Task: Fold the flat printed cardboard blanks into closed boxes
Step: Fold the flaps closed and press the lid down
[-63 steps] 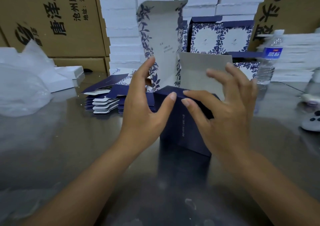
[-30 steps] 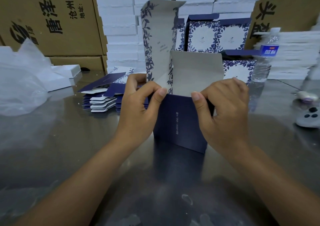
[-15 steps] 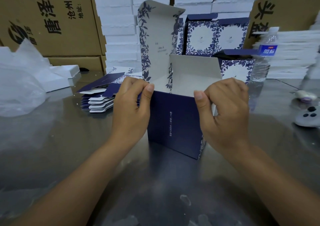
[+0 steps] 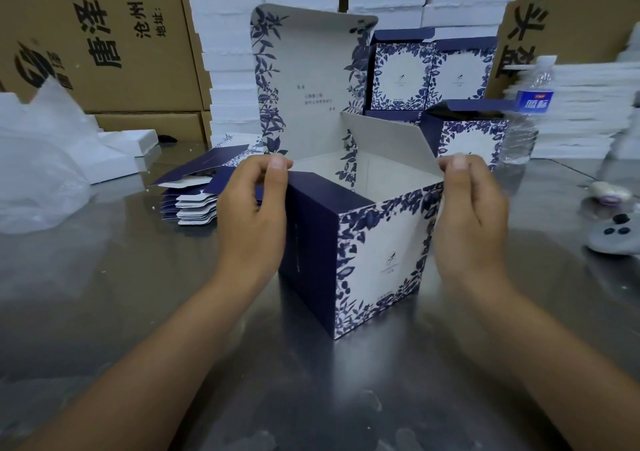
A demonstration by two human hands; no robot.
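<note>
Your left grip point(image 4: 252, 215) pinches the top left corner of the box point(image 4: 377, 260), thumb on top and fingers curled behind. Your right grip point(image 4: 471, 222) pinches the top right corner the same way, right where the side flap point(image 4: 384, 142) starts. Both are closed tight on the card.

The box stands on the shiny counter point(image 4: 104, 295) in the middle of the frame. One corner points at you. The side on the left is dark blue. The side on the right is white with blue leaves. The top is open, and you can see its white inside walls. The tall lid point(image 4: 308, 83) stands straight up at the back. The side flap leans up and out on the right.

Left of the box, a pile of flat blanks point(image 4: 197, 198) lies on the counter. Behind the box, at upper right, are more folded boxes point(image 4: 401, 73) with the same leaf print. The nearest one point(image 4: 471, 139) has its dark lid sticking out. Beside it stands a water bottle point(image 4: 526, 115).

White foam trays point(image 4: 235, 52) are stacked high at the back. Big brown cartons point(image 4: 104, 35) fill the upper left. A clear plastic bag point(image 4: 34, 173) sits at the left edge.
</note>
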